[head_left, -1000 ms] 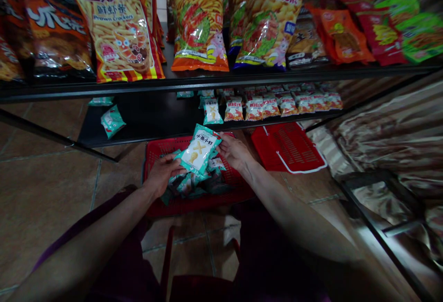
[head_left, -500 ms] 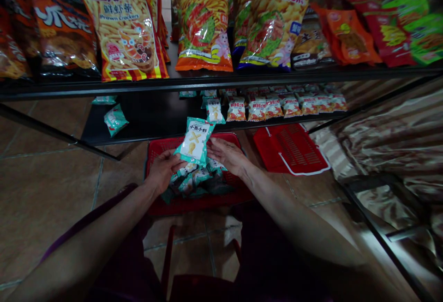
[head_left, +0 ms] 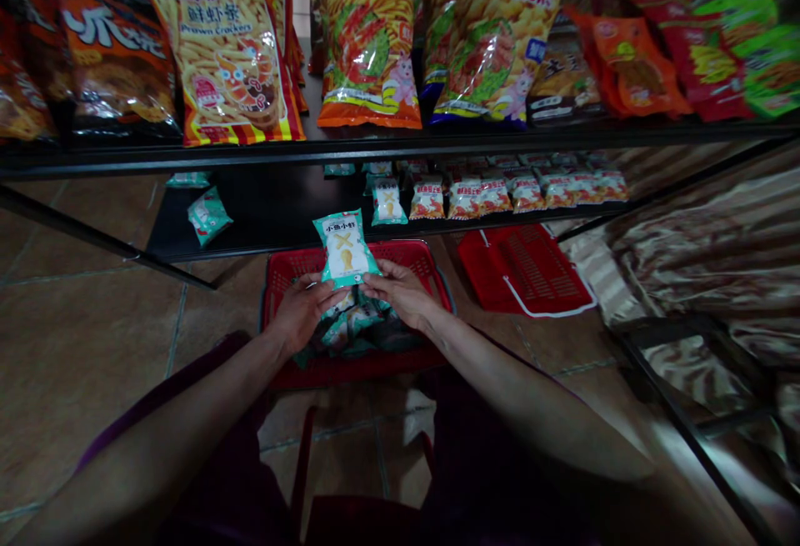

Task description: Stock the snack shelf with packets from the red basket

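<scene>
From where I stand, the black shelf rack takes up most of the view, its upper shelf (head_left: 375, 147) above its lower shelf (head_left: 268, 200). Close before the lower one sits a red basket (head_left: 288, 261), between the person's knees, presumably so that both arms reach it easily. A second red basket (head_left: 531, 275) lies to its right, well clear of the legs. Up top, large snack bags (head_left: 372, 37) stand with fronts outward, I suppose so the names can be read.

The left grip (head_left: 300, 313) pinches the held teal packet (head_left: 346, 250) at its lower left; the right grip (head_left: 400, 294) has its fingers closed at the lower right. Held by the bottom corners above the near basket, the packet leaves its printed front uncovered and seems kept level between two supports. More teal packets (head_left: 356, 321) lie jumbled beneath it.

On the lower shelf, red-and-white packets (head_left: 466, 196) stand in rows, an upright teal packet (head_left: 387, 200) just beside them; one tilted packet (head_left: 209, 217) rests apart, at the left.
</scene>
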